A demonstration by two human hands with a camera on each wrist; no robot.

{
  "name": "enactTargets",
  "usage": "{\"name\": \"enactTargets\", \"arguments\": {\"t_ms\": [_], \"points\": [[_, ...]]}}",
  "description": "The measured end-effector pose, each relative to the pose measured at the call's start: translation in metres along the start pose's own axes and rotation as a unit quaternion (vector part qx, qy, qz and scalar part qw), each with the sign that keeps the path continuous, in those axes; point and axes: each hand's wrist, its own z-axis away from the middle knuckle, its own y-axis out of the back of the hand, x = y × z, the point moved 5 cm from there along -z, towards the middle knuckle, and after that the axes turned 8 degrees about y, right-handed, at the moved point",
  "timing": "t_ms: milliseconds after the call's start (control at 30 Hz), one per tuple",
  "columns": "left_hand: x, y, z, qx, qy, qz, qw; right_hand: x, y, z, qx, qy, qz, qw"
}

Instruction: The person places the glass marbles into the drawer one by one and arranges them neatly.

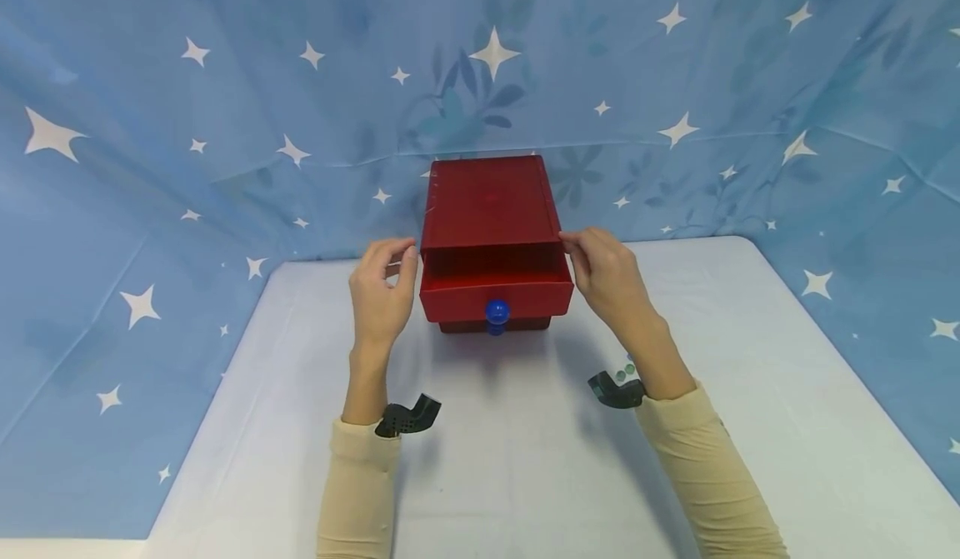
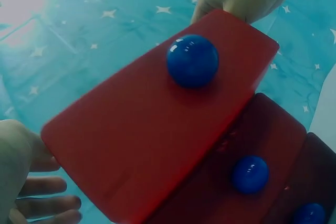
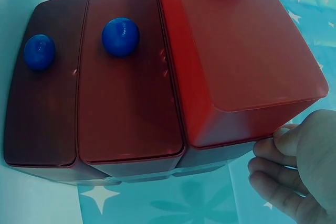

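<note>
A small red drawer cabinet (image 1: 487, 201) stands at the back of the white table. Its top drawer (image 1: 450, 299) is pulled part way out, with a round blue knob (image 1: 497, 311) on the front. In the wrist views, the middle drawer (image 3: 128, 103) and bottom drawer (image 3: 47, 108) are pushed in, each with a blue knob. My left hand (image 1: 382, 288) is beside the cabinet's left side, fingers loosely bent and holding nothing. At the opposite side, my right hand (image 1: 607, 276) has its fingertips right at the top front corner, with relaxed fingers.
A white cloth (image 1: 480, 459) covers the table. Behind and beside it hangs a blue curtain (image 1: 337, 109) with white stars, close behind the cabinet. Each wrist carries a dark camera mount (image 1: 408, 416).
</note>
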Motion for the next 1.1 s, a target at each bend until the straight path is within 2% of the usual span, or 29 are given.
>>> {"name": "enactTargets", "arguments": {"t_ms": [100,267,533,1100], "points": [[-0.006,-0.004,0.002,-0.011,0.004,0.01,0.9999,0.0,-0.001,0.0,-0.002,-0.005,0.0,1.0],[-0.011,-0.006,0.003,-0.02,-0.006,0.019,0.9996,-0.001,-0.002,0.002,-0.005,-0.008,0.002,1.0],[-0.015,-0.007,-0.003,-0.032,-0.023,0.011,0.9992,0.0,-0.002,0.002,-0.005,-0.009,0.005,0.9999],[-0.018,-0.011,0.0,0.018,-0.05,0.009,0.9986,0.003,-0.001,0.002,0.006,-0.028,-0.016,0.9995]]}}
